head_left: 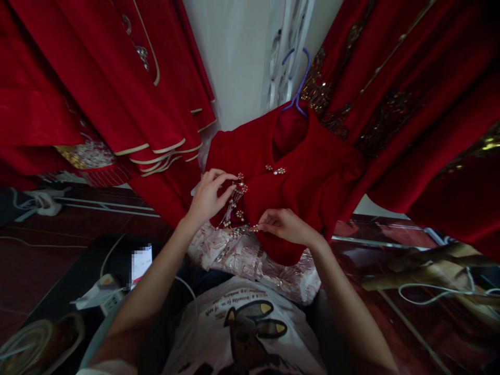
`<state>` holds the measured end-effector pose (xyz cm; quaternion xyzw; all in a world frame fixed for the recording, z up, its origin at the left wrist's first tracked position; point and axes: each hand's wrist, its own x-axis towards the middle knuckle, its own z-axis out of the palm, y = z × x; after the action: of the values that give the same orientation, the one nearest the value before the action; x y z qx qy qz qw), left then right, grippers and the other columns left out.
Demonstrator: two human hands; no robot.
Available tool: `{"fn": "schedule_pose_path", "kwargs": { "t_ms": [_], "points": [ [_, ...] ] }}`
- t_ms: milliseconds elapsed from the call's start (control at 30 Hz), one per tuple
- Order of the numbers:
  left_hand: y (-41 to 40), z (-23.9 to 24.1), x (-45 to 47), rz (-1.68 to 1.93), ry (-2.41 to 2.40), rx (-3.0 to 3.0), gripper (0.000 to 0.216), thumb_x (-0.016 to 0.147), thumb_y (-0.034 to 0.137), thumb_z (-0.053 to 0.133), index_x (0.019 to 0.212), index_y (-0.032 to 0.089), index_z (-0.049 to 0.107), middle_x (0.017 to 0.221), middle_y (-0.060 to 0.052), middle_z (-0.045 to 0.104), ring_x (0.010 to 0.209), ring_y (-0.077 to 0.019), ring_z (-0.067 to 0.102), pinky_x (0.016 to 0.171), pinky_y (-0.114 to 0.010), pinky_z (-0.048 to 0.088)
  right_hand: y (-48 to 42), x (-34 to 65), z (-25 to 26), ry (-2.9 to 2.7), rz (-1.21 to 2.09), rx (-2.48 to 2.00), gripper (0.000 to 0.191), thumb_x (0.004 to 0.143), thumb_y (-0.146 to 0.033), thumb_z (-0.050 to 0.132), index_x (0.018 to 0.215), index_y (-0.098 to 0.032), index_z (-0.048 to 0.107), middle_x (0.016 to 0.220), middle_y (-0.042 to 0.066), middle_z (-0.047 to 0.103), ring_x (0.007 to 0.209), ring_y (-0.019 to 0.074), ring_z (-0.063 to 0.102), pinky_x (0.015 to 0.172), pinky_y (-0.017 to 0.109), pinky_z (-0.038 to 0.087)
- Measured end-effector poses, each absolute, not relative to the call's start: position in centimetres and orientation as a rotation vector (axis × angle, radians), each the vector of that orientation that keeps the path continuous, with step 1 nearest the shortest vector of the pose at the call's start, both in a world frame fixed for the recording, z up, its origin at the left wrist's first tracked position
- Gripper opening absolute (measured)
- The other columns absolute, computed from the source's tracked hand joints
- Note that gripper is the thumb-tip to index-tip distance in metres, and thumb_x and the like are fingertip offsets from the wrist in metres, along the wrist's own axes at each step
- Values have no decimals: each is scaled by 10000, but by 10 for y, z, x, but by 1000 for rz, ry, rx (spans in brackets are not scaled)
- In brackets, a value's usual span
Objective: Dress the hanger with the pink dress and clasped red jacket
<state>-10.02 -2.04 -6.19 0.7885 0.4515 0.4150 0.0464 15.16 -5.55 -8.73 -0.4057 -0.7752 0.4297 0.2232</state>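
Observation:
A red garment (304, 192) hangs from a purple hanger (307, 67) in front of me, its lower end reaching my lap. My left hand (209, 195) pinches a beaded flower ornament (241, 183) between thumb and fingertips at the garment's left side. Strands of beads (234, 200) dangle below that ornament. Lower and to the right, my right hand (285, 225) is closed on the end of a beaded strand (253, 228), fingers curled. Near the neckline sits a small beaded clasp (278, 171). Shiny pale fabric (250, 255) lies across my lap under the red cloth.
Red garments with pale edging (156, 114) hang at left, and gold-embroidered red ones (390, 104) at right. A white metal rack (291, 31) stands behind. At lower left are a lit phone (141, 262), a power strip (109, 297) and a plastic-lidded container (27, 338).

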Motion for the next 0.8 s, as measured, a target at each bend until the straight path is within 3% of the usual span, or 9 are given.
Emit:
{"fn": "schedule_pose_path", "kwargs": {
  "t_ms": [100, 333, 633, 800],
  "points": [
    [0, -33, -109, 1013, 1286, 2784, 231, 921, 321, 593, 1124, 284, 698, 1102, -59, 560, 1029, -202, 516, 936, -393, 477, -59, 157, -79, -2128, 1182, -1130, 147, 881, -304, 621, 887, -165, 670, 838, 43, 741, 741, 140, 686, 684, 249, 528],
    [30, -13, -106, 483, 942, 3158, 249, 930, 305, 567, 1130, 239, 699, 1052, -83, 517, 988, -211, 466, 846, -330, 462, -59, 160, -76, -2114, 1196, -1099, 181, 889, -337, 622, 893, -163, 670, 848, 46, 736, 749, 142, 678, 692, 256, 527],
    [48, -5, -92, 468, 725, 3128, 111, 870, 289, 639, 938, 215, 687, 1133, -77, 586, 1094, -234, 497, 975, -381, 389, -62, 180, -63, -2069, 1186, -1148, 192, 883, -358, 619, 892, -173, 666, 837, 47, 736, 747, 148, 685, 690, 264, 531],
    [46, 0, -83, 471, 673, 3070, 79, 893, 249, 591, 897, 222, 665, 883, -18, 657, 943, -180, 585, 1090, -414, 316, -66, 181, -57, -2058, 1169, -1145, 173, 880, -349, 620, 889, -183, 666, 847, 45, 738, 771, 158, 690, 707, 274, 538]
  ]
}}
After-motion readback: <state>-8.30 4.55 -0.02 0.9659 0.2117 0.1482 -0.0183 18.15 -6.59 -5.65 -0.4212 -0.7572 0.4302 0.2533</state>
